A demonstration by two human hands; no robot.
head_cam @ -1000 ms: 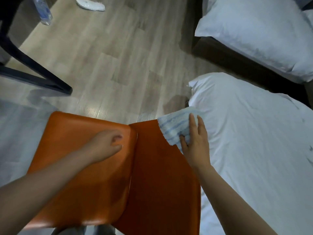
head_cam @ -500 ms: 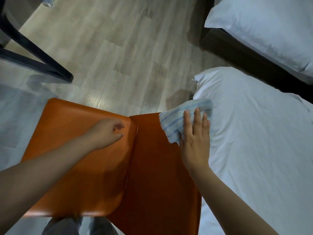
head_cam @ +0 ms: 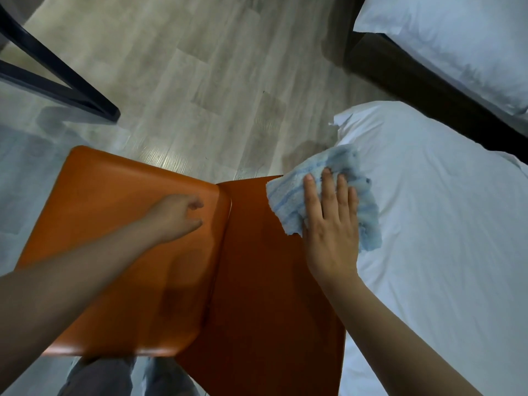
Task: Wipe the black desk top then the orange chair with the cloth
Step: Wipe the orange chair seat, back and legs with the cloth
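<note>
Right grip point(head_cam: 331, 224), fingers flat, presses the cloth point(head_cam: 285, 195) to wipe the chair point(head_cam: 257, 281) at centre; left grip point(head_cam: 177, 215), loosely curled and empty, steadies it.

The left hand point(head_cam: 175, 218) reaches forward on a bare left forearm point(head_cam: 85, 278) that comes in from the lower left, palm down, fingers loosely curled and gripping nothing. The right hand point(head_cam: 331, 224) extends from the lower right on a bare right forearm point(head_cam: 400, 338), palm down, fingers straight, slightly spread and pressing flat
</note>
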